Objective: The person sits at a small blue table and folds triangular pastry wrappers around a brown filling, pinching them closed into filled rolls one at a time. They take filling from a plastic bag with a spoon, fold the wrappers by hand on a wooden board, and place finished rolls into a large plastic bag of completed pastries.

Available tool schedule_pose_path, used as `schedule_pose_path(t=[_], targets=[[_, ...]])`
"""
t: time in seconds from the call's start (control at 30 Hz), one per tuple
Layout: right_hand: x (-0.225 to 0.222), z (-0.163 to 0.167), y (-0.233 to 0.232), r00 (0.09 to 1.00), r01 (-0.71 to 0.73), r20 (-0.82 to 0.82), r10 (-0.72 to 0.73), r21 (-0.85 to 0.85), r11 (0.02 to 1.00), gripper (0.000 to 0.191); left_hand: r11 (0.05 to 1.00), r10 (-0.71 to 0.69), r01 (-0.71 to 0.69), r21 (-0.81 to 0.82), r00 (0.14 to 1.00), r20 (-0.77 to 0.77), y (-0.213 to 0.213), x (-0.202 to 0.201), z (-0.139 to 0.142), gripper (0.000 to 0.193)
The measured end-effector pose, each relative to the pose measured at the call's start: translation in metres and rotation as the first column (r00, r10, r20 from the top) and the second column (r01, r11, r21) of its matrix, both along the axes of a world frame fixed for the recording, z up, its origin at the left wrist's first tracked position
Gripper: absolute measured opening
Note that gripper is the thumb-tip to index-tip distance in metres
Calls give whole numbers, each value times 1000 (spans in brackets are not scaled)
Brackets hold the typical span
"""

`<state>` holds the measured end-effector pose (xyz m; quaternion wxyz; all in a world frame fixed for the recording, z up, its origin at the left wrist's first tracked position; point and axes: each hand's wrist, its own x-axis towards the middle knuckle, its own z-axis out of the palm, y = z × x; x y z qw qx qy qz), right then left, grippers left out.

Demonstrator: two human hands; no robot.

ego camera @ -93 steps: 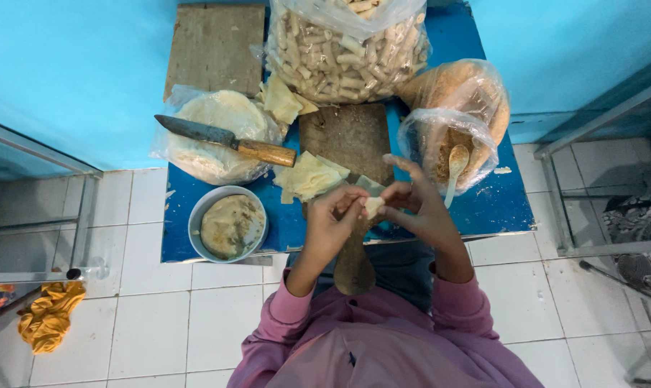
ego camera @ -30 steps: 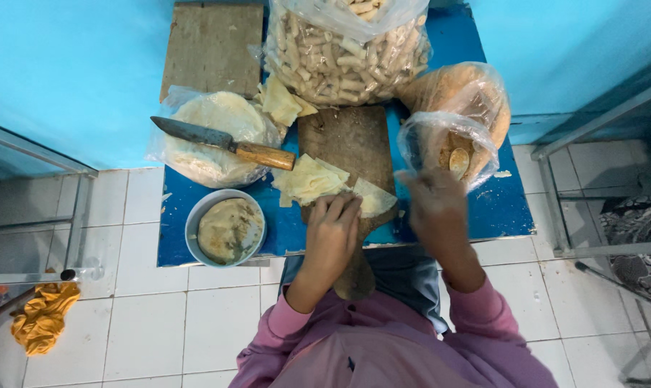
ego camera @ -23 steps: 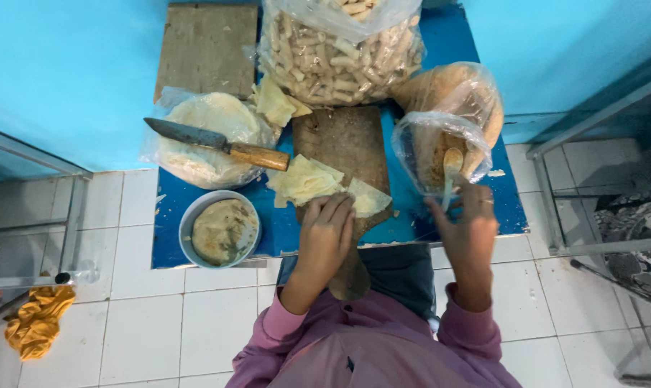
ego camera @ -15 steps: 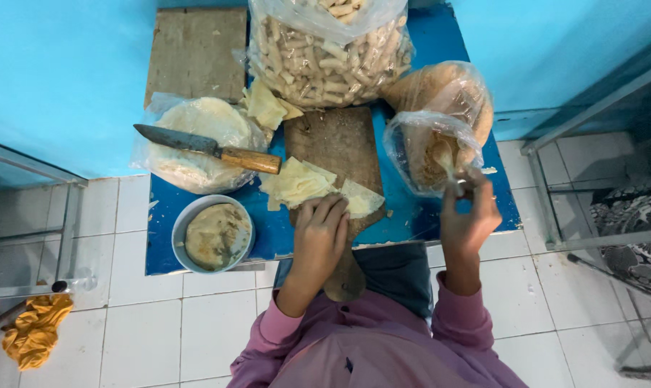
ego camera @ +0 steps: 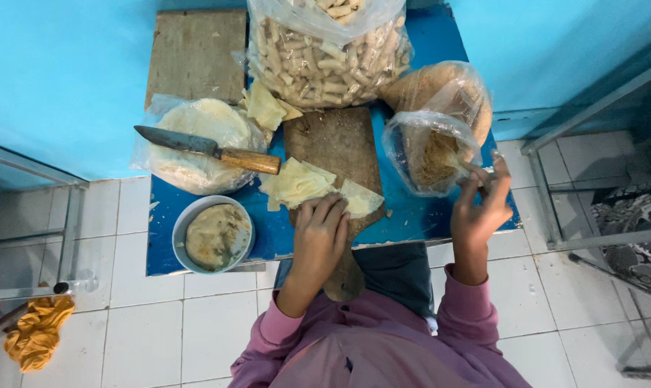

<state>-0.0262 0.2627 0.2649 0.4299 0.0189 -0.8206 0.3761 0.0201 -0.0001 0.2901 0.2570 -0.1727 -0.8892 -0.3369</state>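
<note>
Here I see my left hand [ego camera: 324,233] lying palm down on the near edge of the pale wrapper sheets [ego camera: 296,183], fingers pressed close together and flat on the dough, pinching nothing. The sheets sit on the wooden cutting board [ego camera: 336,144], a small stack to the left and one folded piece [ego camera: 360,197] just right of my fingertips. My right hand [ego camera: 481,208] is raised at the right edge of the blue table [ego camera: 404,215], fingers loosely spread and curled, fingertips touching the rim of the open plastic bag of brown filling [ego camera: 429,154]; I cannot tell whether they grip the plastic or anything small between them.

Far from me stands a large clear bag of finished rolls [ego camera: 325,54], with a few loose wrapper scraps [ego camera: 268,108] at its left foot. To the left, a knife with a wooden handle [ego camera: 210,149] rests across a bagged stack of round wrappers [ego camera: 196,144]. Near that, a metal bowl of paste [ego camera: 214,235] sits at the near left corner of the table. A second wooden board [ego camera: 194,54] lies at the far left. A yellow cloth [ego camera: 36,338] lies on the tiled floor, well apart.
</note>
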Motion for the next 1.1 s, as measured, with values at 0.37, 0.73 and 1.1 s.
schedule_pose_path(t=[0.37, 0.73, 1.1], targets=[[2, 1, 15, 997, -66, -1, 73, -434, 899, 38, 997, 77, -77, 12, 997, 22, -1, 10, 2, 29], [23, -12, -31, 846, -387, 38, 532, -644, 660, 35, 984, 174, -170, -45, 979, 106, 15, 5, 1, 16], [15, -36, -29, 769, -534, 20, 639, -529, 660, 45, 987, 70, -91, 135, 986, 150, 22, -13, -1, 6]])
